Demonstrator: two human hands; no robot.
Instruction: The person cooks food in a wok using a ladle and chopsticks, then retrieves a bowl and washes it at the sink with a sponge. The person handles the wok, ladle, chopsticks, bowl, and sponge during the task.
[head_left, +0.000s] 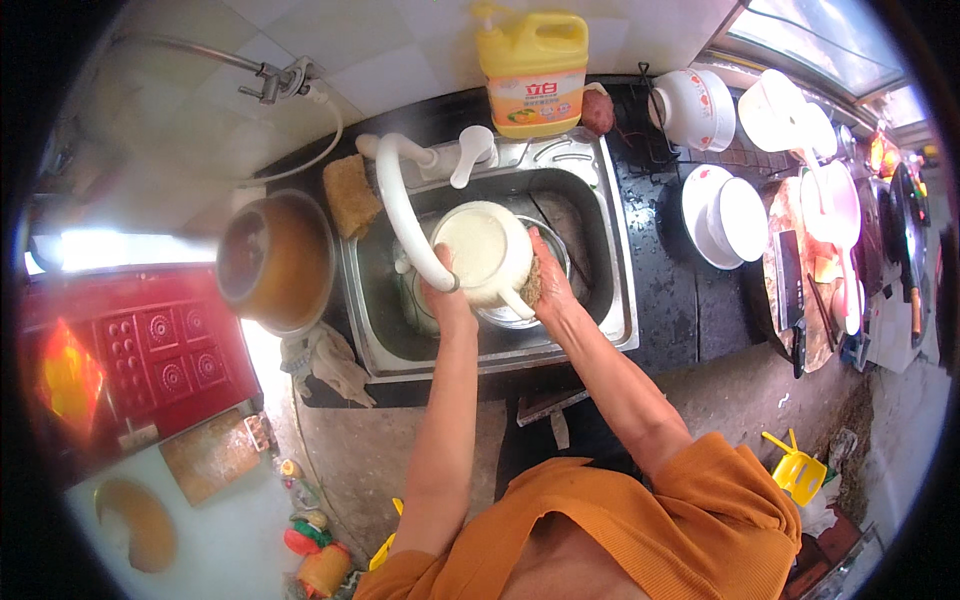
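A cream pot (487, 240) with a short handle is held over the steel sink (626, 330), its flat round base turned up towards me. My left hand (448, 292) grips its left side, close to the outlet of the white curved faucet (401, 210). Against the pot's right side, my right hand (553, 281) presses a brown scrubbing pad (533, 285), which is partly covered by the fingers. Below the pot, a shiny metal bowl (561, 244) sits in the sink, mostly hidden by it.
A brown pot (300, 262) and a rag (334, 364) lie left of the sink. Behind stands a yellow detergent jug (534, 75). To the right are white bowls (739, 217) and a chopping board (776, 225) bearing a cleaver (789, 281). A yellow sponge cloth (349, 196) rests by the faucet.
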